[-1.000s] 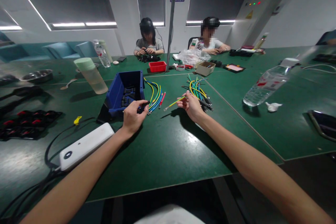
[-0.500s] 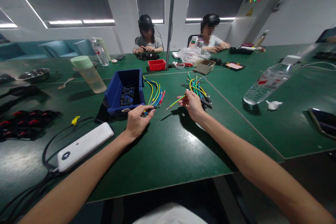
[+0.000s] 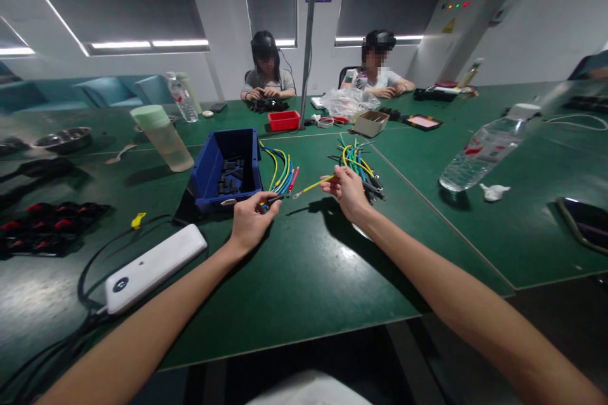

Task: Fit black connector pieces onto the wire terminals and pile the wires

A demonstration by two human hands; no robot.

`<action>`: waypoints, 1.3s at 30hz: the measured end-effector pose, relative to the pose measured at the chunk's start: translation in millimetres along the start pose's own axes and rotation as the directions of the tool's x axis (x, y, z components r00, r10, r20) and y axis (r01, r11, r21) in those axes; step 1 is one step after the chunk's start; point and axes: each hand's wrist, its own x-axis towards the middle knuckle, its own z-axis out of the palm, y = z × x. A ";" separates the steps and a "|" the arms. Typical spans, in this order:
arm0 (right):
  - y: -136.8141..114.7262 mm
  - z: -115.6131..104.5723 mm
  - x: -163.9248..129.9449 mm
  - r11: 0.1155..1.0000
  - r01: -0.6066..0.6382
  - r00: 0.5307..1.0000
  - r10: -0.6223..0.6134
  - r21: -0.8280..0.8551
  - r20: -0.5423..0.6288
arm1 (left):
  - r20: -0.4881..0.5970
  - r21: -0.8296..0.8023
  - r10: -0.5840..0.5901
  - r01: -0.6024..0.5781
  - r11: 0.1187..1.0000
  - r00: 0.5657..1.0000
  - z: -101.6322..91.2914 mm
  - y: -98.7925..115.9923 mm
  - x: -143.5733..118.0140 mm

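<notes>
On the dark green table [image 3: 294,272], seen from the head camera: left hand [image 3: 249,221] resting palm down just in front of the open blue plastic bin [image 3: 209,171], fingers pinched narrow on a small dark sleeve piece [image 3: 274,200] at the near end of a fanned bundle of blue, yellow, green and red wires [image 3: 281,176]. Right hand [image 3: 346,193] raised a little above the tabletop, thumb and fingers closed on one thin yellow-green wire with a metal lug [image 3: 311,186], its free end pointing toward the left hand, tips near but apart. Just behind the right hand, a loose heap of mixed coloured wires with dark ends [image 3: 357,163]. Inside the bin, small black parts, too small to tell further.

Left of the left forearm: a white oblong power bank [image 3: 154,267] with a black cable. Farther left, a dark tray of red and black parts [image 3: 45,226]. Behind the bin, a tilted translucent cup with pale green lid [image 3: 161,138]. To the right, a clear plastic water bottle lying tilted [image 3: 482,152], a crumpled white scrap beside it. Across the table, a small red tray [image 3: 284,120] and two seated people, hands busy with dark items.
</notes>
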 end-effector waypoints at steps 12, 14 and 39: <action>-2.0 3.7 -5.1 0.999 0.017 0.999 -0.019 0.041 0.032 | 0.071 -0.258 -0.151 0.164 0.952 0.986 10.9 -6.8 0.1; -1.3 3.7 -4.8 0.999 0.012 0.999 -0.014 0.046 0.039 | 0.082 -0.271 -0.155 0.171 0.947 0.985 11.4 -7.1 0.2; 6.5 4.1 -4.5 0.997 -0.041 0.995 0.035 0.068 0.090 | 0.115 -0.266 -0.155 0.181 0.947 0.981 10.8 -6.4 1.1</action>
